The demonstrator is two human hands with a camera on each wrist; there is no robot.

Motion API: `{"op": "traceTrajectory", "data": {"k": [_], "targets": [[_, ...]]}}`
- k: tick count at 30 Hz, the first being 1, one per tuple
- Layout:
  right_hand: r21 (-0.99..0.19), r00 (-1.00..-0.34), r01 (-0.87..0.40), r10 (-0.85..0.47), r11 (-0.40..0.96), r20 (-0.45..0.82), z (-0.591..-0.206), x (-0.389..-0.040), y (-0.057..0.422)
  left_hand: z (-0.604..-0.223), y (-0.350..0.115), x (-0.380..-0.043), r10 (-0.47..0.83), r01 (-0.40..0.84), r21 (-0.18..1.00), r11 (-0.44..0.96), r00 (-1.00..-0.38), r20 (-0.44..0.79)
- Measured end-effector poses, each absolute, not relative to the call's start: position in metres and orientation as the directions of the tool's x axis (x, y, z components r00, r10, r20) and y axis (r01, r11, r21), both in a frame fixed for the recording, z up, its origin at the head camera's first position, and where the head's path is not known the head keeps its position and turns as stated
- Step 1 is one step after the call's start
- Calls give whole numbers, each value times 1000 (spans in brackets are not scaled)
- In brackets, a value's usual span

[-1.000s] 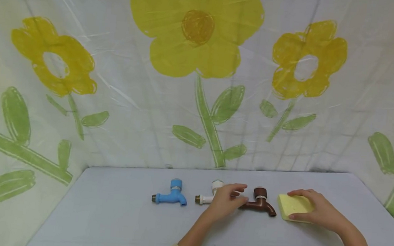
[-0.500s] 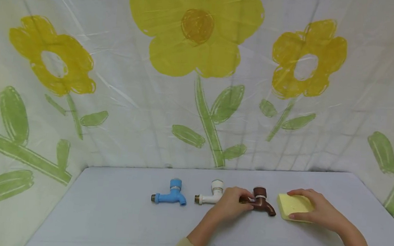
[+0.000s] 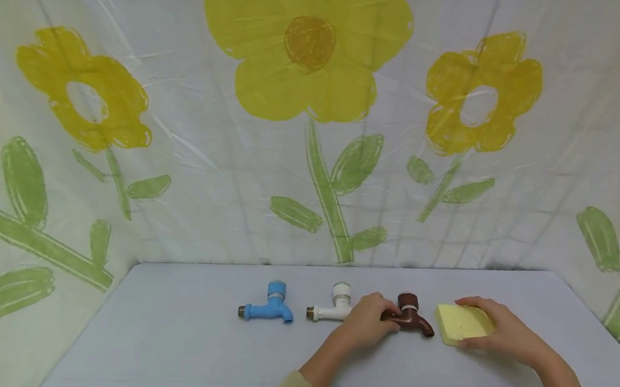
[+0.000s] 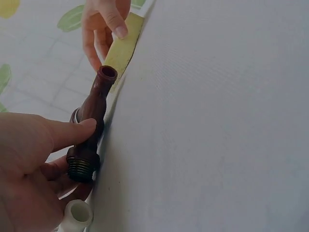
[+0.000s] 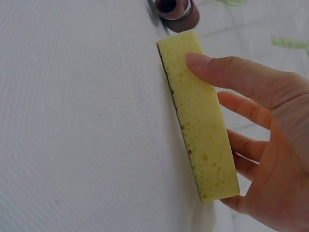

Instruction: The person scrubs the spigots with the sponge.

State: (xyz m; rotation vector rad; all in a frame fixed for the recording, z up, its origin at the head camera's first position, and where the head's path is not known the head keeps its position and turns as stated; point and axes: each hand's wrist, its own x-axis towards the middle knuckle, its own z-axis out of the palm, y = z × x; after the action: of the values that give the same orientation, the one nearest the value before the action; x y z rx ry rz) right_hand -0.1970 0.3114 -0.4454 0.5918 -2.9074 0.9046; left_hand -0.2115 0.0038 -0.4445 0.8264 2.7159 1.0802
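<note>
My left hand grips the body of a brown faucet by its threaded-inlet side. In the left wrist view the thumb lies across the brown faucet, with the other fingers behind it. My right hand holds a yellow sponge between thumb and fingers, just right of the brown spout. The right wrist view shows the thumb on one long side of the sponge and the fingers on the far side. A white faucet lies beside my left hand, its spout partly hidden by that hand.
A blue faucet lies left of the white one, in the same row. All stand on a table with a pale cloth. Behind the table hangs a sheet printed with yellow flowers.
My left hand has moved right from over the white faucet and taken hold of the brown faucet. The right hand keeps its grip on the sponge, almost in place.
</note>
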Motion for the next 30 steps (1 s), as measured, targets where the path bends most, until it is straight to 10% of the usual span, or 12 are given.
{"op": "traceTrajectory", "data": {"k": [16,30], "targets": [[-518,-940,-340,-279,785,195,-448,-198,313,-442,7,-212,515,429,681,593,-853,88],[-546,-950,-311,-243,778,196,-441,-193,309,-430,5,-197,344,72,957,282,-939,-31]]}}
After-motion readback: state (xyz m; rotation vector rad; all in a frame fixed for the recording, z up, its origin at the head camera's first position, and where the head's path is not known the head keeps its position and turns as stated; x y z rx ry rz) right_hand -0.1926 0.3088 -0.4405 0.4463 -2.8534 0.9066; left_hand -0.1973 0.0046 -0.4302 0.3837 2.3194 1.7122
